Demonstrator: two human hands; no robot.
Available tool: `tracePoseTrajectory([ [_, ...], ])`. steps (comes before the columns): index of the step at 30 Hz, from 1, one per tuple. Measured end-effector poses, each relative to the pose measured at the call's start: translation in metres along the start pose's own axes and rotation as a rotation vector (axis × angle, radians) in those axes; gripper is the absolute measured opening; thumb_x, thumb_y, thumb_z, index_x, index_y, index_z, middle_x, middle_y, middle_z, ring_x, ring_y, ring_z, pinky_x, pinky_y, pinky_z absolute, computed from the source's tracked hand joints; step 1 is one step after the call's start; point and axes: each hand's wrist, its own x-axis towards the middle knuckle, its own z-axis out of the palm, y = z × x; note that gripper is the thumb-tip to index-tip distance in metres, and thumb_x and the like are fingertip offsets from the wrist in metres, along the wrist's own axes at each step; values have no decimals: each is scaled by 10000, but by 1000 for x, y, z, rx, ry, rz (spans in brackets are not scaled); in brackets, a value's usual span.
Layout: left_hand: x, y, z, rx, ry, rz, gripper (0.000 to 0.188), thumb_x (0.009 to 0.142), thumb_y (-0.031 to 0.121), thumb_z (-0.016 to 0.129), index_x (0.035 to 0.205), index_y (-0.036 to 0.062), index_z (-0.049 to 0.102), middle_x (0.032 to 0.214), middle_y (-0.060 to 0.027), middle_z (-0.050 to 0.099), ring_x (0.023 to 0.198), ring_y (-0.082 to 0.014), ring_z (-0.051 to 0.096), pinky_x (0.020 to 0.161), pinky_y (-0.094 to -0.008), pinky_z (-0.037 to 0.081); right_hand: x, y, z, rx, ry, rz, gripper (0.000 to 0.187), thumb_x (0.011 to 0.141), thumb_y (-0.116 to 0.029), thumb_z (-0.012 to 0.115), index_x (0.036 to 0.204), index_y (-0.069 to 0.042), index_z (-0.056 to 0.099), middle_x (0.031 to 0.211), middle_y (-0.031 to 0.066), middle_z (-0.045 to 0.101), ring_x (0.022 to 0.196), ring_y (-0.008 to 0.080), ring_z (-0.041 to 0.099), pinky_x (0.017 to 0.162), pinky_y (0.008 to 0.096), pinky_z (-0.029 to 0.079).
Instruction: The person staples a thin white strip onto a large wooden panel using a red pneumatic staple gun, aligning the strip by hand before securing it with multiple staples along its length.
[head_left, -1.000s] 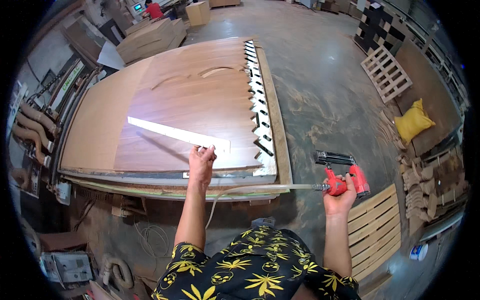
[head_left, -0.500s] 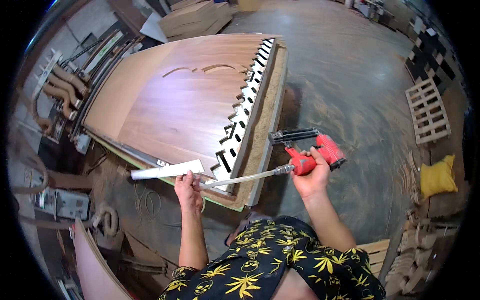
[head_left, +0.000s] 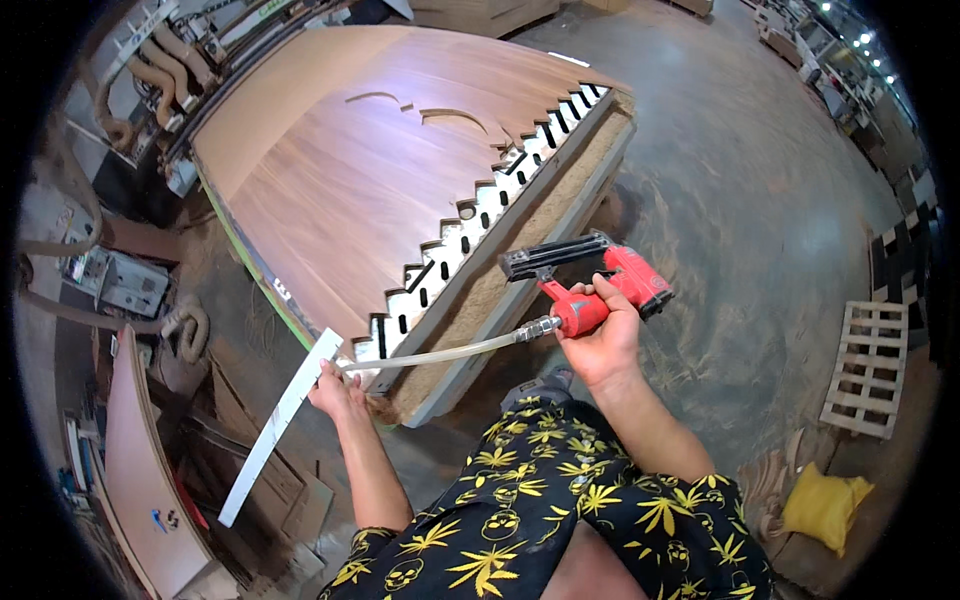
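My right hand [head_left: 607, 340] is closed round the red body of a pneumatic nail gun [head_left: 585, 312], its black magazine pointing left over the table edge. A pale air hose [head_left: 450, 356] runs from the gun's metal fitting to my left hand [head_left: 338, 388]. Between my left fingers is a long, thin white strip [head_left: 280, 425], slanting down to the lower left; the hose passes at the same hand. Beyond both hands lies a large wood-grain panel [head_left: 360, 200] with a stepped right edge, beside a white strip with black slots [head_left: 463, 237].
A sawdust-filled channel [head_left: 545, 215] runs along the table's right side. A pale pallet [head_left: 865, 370] and a yellow sack [head_left: 825, 507] are at the right. Leaning panels [head_left: 150, 470] and a ribbed hose [head_left: 190, 328] are at the left. Curved offcuts [head_left: 455, 118] lie on the panel.
The white strip has swung from nearly level to a steep slant down to the left. My left hand has shifted left, the nail gun slightly left. The whole view has turned.
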Motion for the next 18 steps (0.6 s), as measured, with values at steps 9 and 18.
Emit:
tracePoseTrajectory([
  [9, -2, 17, 59, -469, 405, 266, 200, 975, 157, 630, 951, 24, 483, 787, -49, 480, 675, -186, 485, 698, -432, 526, 55, -134, 33, -291, 33, 170, 193, 883, -6, 651, 936, -136, 519, 816, 46, 599, 814, 206, 619, 808, 411, 518],
  [18, -100, 66, 80, -390, 451, 780, 74, 961, 32, 614, 979, -10, 556, 736, -52, 536, 598, -141, 482, 617, -396, 580, 160, -275, 51, -328, 189, 327, 86, 925, -111, 645, 898, -100, 564, 837, 28, 617, 830, 193, 625, 812, 419, 534],
])
